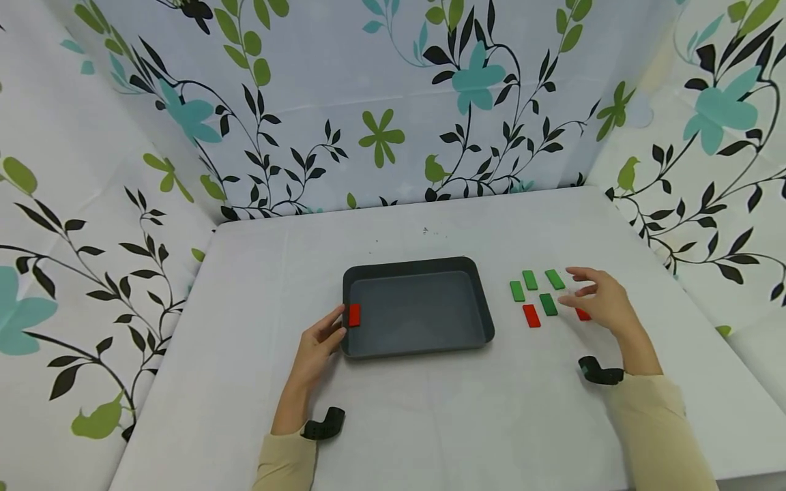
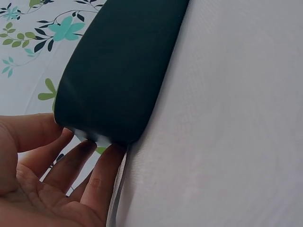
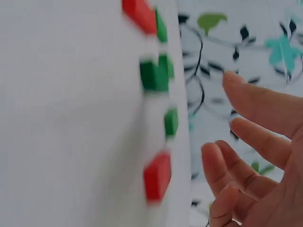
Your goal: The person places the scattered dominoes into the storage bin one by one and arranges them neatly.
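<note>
Tray (image 1: 424, 307), left hand (image 1: 317, 352) touching, perhaps gripping

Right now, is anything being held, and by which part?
The left hand holds the dark tray by its left short end; the right hand holds nothing.

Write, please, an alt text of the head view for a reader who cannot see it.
A person's left hand touches the left end of a dark gray tray holding one red block; the empty right hand partly hides a second red block to the tray's right. Nearby on the white table lie four green blocks and a third red block.
</note>
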Demonstrator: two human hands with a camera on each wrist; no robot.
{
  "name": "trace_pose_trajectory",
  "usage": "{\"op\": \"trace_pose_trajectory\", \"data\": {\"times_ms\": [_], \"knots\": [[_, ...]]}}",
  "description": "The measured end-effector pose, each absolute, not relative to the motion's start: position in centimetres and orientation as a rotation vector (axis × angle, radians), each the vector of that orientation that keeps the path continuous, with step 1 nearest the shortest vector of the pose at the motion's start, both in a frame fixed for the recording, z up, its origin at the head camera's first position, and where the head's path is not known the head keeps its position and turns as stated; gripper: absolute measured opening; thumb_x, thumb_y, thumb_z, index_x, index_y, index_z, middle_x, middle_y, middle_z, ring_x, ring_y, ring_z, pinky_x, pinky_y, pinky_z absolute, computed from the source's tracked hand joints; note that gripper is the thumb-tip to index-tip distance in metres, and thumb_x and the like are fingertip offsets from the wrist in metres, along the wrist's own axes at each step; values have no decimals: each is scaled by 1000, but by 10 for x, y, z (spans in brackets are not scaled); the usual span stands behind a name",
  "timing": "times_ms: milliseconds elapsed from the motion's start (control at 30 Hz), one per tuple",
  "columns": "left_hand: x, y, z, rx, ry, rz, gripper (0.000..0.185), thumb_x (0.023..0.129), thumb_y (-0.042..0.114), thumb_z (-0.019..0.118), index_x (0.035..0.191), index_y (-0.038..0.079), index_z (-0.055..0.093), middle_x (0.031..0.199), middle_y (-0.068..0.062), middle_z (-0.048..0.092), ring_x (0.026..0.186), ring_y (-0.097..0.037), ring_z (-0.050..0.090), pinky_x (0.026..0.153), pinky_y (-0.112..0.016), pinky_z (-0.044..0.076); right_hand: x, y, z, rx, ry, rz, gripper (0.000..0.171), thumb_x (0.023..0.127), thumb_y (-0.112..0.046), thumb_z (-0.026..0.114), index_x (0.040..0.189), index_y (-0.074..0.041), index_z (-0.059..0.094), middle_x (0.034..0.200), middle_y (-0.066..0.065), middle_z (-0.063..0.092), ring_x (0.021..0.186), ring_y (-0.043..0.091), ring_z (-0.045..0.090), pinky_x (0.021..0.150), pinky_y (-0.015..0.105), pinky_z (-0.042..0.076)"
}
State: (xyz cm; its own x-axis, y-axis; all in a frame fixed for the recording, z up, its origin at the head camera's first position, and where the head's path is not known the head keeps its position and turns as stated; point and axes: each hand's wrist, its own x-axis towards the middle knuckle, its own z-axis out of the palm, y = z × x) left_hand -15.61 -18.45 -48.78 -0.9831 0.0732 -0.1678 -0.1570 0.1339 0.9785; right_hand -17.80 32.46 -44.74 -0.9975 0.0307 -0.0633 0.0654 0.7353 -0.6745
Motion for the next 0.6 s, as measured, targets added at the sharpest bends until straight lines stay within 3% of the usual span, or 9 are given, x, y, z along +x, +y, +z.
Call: {"op": "trace_pose_trajectory", "data": {"times_ms": [200,400,600], "knots": [[-155,-184,-487,-111,2221,1972,49,98,5,55,146,11,46,155,-11,39,140,-31,41,86,-20,46,-172,363,-460,122,2750,-1039,70,87,-24,73,144,0,42,137,31,42,111,41,48,79,38,45],[-154,-184,-487,-100,2223,1973,49,98,5,55,146,11,47,155,-10,39,141,-32,40,97,-29,46,-171,374,-470,118,2721,-1050,70,83,-23,78,141,0,46,133,30,44,103,33,50,76,32,42],[-155,-184,-488,-86,2211,1987,49,98,5,55,146,9,46,155,-11,38,141,-32,39,99,-29,45,-172,376,-473,114,2719,-1029,66,83,-20,77,139,1,49,133,29,43,102,33,47,74,32,41]]}}
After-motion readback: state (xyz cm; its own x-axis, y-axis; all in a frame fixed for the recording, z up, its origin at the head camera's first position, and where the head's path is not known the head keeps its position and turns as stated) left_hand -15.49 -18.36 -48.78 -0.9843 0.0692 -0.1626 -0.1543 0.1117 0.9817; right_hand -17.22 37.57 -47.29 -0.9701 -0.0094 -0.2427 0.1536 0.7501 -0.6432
